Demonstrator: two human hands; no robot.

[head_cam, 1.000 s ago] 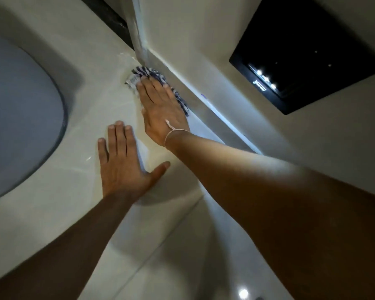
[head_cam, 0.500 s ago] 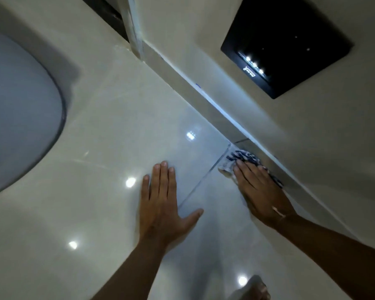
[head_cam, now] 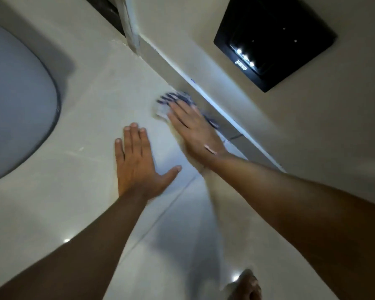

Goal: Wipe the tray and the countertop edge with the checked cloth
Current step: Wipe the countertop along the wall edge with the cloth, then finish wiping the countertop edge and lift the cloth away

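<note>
My right hand [head_cam: 195, 128] presses the checked cloth [head_cam: 173, 100] flat along the countertop edge [head_cam: 214, 105]; my left hand [head_cam: 136, 163], spread empty, braces me.

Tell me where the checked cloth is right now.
Head view, centre: the checked cloth lies under the right hand, flat on the pale surface beside the raised edge.

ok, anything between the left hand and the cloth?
Nothing: in the head view only bare pale countertop separates the flat left hand from the cloth, which lies under the right hand.
</note>
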